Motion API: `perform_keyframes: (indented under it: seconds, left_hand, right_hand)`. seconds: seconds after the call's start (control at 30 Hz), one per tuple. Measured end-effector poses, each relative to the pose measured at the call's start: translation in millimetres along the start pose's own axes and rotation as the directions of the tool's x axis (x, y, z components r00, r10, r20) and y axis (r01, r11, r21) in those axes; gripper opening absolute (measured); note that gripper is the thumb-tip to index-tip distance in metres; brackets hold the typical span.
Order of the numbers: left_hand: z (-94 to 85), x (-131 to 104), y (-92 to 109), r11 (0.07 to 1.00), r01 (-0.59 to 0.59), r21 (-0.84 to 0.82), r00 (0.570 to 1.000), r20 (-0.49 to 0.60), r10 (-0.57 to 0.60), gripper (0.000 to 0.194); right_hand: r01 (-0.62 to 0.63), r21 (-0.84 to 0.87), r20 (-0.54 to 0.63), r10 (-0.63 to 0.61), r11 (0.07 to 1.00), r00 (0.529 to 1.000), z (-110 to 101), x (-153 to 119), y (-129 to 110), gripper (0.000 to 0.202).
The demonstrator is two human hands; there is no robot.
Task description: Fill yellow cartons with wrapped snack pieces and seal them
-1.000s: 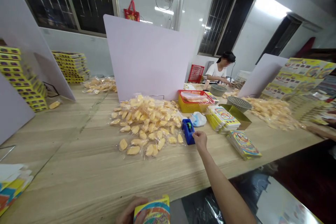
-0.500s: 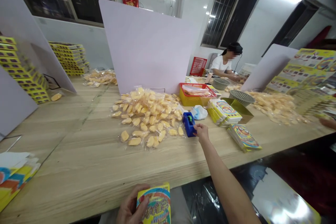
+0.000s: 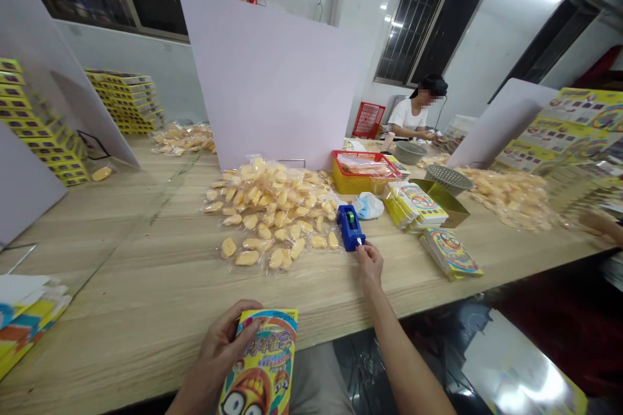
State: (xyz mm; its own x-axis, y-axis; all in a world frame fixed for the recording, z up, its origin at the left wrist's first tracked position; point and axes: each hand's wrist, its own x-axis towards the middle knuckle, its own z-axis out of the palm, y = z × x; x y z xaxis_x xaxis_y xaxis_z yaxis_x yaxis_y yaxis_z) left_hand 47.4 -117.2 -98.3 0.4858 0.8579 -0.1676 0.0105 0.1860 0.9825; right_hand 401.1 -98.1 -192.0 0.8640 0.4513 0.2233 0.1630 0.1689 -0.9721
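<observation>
Wrapped yellow pieces (image 3: 272,207) lie heaped beside a blue tape dispenser (image 3: 349,225) on the wooden counter (image 3: 146,298), a white board (image 3: 272,78) behind them before a pale wall (image 3: 367,32), while the left hand (image 3: 221,345) keeps a closed grip round a colourful box (image 3: 265,360) and the outstretched right hand (image 3: 370,264) pinches a strip of tape (image 3: 359,242) at the dispenser.

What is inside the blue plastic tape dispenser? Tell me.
A round green piece, likely the roll's core, shows in the blue plastic tape dispenser; its body covers whatever lies lower.
</observation>
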Motion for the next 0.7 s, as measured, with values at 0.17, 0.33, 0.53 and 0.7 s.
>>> perform_keyframes:
  seconds: [0.17,0.33,0.53,0.7]
  left_hand:
    - [-3.8,15,17,0.998,0.013,0.055,0.99,0.141,-0.021,0.031]
    - [2.8,23,27,0.978,-0.058,0.198,0.978,0.208,0.016,0.031]
    - [18.0,34,35,0.946,-0.043,0.321,0.864,0.487,-0.126,0.033]
    - [22.3,38,29,0.954,-0.047,0.297,0.811,0.569,-0.137,0.03]
  right_hand:
    - [0.021,-0.064,0.007,-0.021,0.998,1.0,-6,5,1,0.029]
    - [-0.026,-0.089,0.229,0.045,0.996,0.972,-28,-22,-32,0.026]
    - [0.045,-0.087,0.989,0.081,0.995,0.122,-14,-60,-119,0.019]
    - [0.222,0.029,0.945,0.046,0.975,-0.322,17,-78,-146,0.018]
